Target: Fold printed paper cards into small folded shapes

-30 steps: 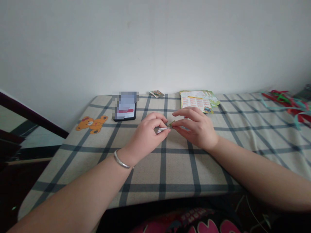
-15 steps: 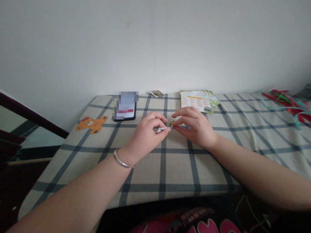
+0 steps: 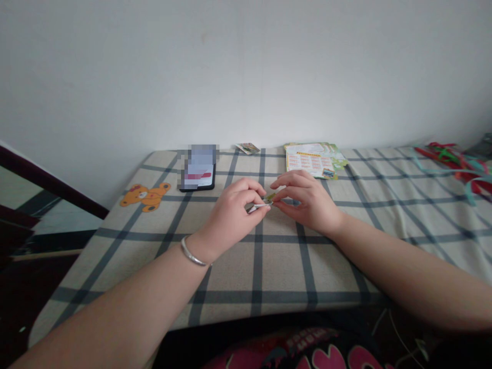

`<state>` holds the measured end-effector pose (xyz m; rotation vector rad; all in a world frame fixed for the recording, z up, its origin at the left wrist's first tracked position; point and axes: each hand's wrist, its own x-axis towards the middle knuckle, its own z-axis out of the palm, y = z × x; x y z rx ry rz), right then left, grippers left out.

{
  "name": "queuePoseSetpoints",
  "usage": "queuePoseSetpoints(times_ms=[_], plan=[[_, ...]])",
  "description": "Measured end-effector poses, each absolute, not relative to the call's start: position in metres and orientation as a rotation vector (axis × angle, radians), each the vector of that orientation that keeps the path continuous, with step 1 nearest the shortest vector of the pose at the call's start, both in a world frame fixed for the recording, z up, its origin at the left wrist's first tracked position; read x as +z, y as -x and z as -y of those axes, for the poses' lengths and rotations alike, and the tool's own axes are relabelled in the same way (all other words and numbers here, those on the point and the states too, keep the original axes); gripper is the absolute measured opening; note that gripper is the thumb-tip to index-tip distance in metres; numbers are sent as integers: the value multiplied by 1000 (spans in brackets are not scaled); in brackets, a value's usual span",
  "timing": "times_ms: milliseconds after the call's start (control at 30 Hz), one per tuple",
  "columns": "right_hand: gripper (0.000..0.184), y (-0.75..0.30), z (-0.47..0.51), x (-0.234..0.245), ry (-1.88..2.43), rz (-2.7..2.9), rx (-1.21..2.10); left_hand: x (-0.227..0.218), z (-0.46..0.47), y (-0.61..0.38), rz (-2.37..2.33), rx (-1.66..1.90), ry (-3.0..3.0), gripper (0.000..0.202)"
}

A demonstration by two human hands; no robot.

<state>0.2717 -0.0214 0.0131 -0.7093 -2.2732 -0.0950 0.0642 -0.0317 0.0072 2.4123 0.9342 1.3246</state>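
Between my two hands is a small folded piece of paper (image 3: 260, 206), white with a green-yellow printed part. My left hand (image 3: 239, 207) pinches its left side between thumb and fingers; a silver bangle circles that wrist. From the right, my right hand (image 3: 303, 200) pinches the other end with thumb and forefinger, its remaining fingers curved above. Much of the paper is hidden by the fingers. Both hands are just over the checked tablecloth (image 3: 284, 266), near the middle of the table.
Toward the wall lie a phone (image 3: 200, 171) with a blurred screen, a small folded paper piece (image 3: 248, 148) and a stack of printed sheets (image 3: 309, 160). An orange bear cutout (image 3: 145, 197) lies at left. Red, green and pale-blue ribbons (image 3: 453, 164) are heaped at far right.
The paper and the fingertips have shifted very slightly, and its white edge lies a little flatter. Both hands keep their pinch; all else stays in place.
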Motion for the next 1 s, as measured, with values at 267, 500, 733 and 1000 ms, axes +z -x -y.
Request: queuePoseSetpoints(times_ms=[267, 500, 733, 1000], plan=[[4, -273, 21, 10, 684, 2311, -22, 7, 31, -64, -945, 1288, -2445, 12], [8, -271, 23, 11, 713, 2355, -17, 7, 31, -63, -916, 1252, -2548, 9], [4, -267, 26, 11, 719, 2343, -30, 6, 32, -64, -947, 1188, -2592, 8], [7, -264, 26, 11, 717, 2247, 70, 9, 32, -65, -905, 1225, -2516, 9]])
